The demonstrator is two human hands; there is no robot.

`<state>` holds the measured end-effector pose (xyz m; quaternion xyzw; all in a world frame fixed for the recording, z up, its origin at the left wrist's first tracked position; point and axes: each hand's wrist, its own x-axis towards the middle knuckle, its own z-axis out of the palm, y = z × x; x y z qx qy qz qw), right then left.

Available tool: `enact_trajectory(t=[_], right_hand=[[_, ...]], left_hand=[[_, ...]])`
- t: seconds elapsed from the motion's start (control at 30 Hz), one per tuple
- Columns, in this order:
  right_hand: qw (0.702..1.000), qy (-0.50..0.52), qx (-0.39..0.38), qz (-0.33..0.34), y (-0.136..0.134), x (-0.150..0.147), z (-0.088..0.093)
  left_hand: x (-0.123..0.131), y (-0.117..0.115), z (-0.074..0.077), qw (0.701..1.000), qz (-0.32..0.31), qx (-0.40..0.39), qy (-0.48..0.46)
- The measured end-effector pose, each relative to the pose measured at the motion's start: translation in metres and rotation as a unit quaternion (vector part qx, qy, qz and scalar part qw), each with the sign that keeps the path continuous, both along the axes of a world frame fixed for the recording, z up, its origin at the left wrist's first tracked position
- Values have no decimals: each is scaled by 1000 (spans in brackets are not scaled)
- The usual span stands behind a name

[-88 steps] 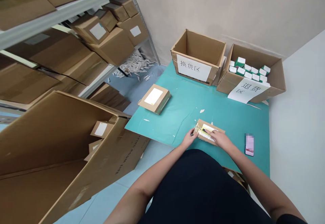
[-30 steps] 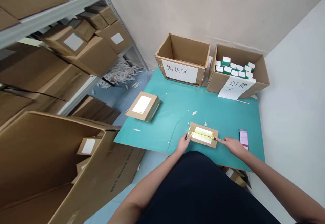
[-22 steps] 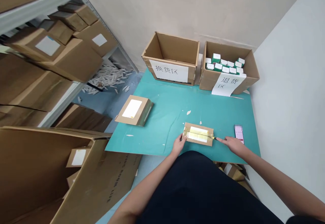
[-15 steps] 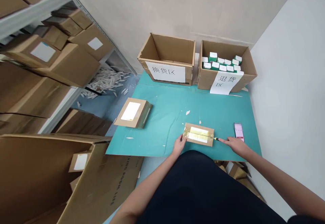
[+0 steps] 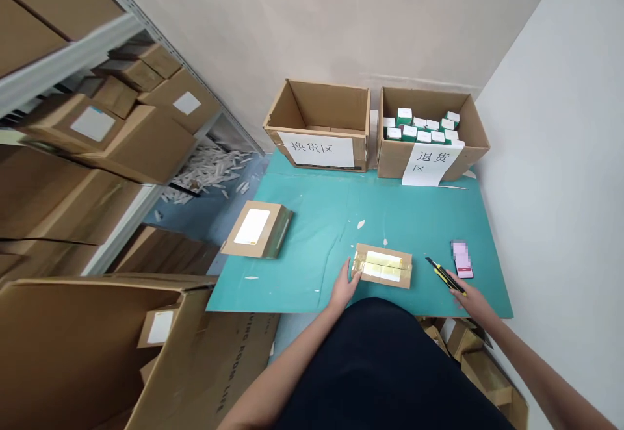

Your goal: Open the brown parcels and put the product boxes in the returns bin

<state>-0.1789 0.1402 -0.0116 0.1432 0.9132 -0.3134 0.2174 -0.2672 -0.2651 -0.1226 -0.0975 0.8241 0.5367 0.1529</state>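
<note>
A small cardboard box point(image 5: 405, 278) lies near the table's front edge, with a label under shiny tape and a dark cut line along its top. My left hand point(image 5: 344, 287) grips the box at its left end, thumb on the near side. To the right of the box, my right hand point(image 5: 467, 300) has its fingers closed on the rear of a yellow and black utility knife point(image 5: 442, 277). The knife's blade points to the upper left, apart from the box and low over the table. Just beyond that hand lies a phone point(image 5: 462, 258) with a lit screen.
Another labelled carton point(image 5: 272, 230) sits at the table's left edge. At the back stand two open boxes with paper signs: the left box point(image 5: 363, 151), and the right box point(image 5: 480, 138) holding several green-and-white packs. Shelves with cartons point(image 5: 146, 138) and a large open carton point(image 5: 234, 345) are on the left.
My right hand has drawn the utility knife off the box, rightward and toward me, and its blade has turned to the upper left. My left hand stays on the box.
</note>
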Motion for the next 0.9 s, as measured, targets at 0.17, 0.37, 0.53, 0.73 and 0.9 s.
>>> enact_trajectory(t=[0.17, 0.37, 0.53, 0.73, 0.9], right_hand=[[920, 7, -288, -267, -56, -18, -33], [835, 104, -392, -373, -116, -44, -64], [830, 126, -394, -374, -127, -59, -74], [838, 108, -414, -339, -118, -75, -72], [862, 107, -386, -310, -104, -66, -62]], left_hand=[[-28, -3, 26, 955, -233, -123, 140], [-64, 10, 43, 855, -433, -233, 164], [-78, 16, 46, 816, -472, -296, 154], [-83, 22, 46, 800, -485, -321, 152], [-88, 29, 49, 794, -487, -336, 139]])
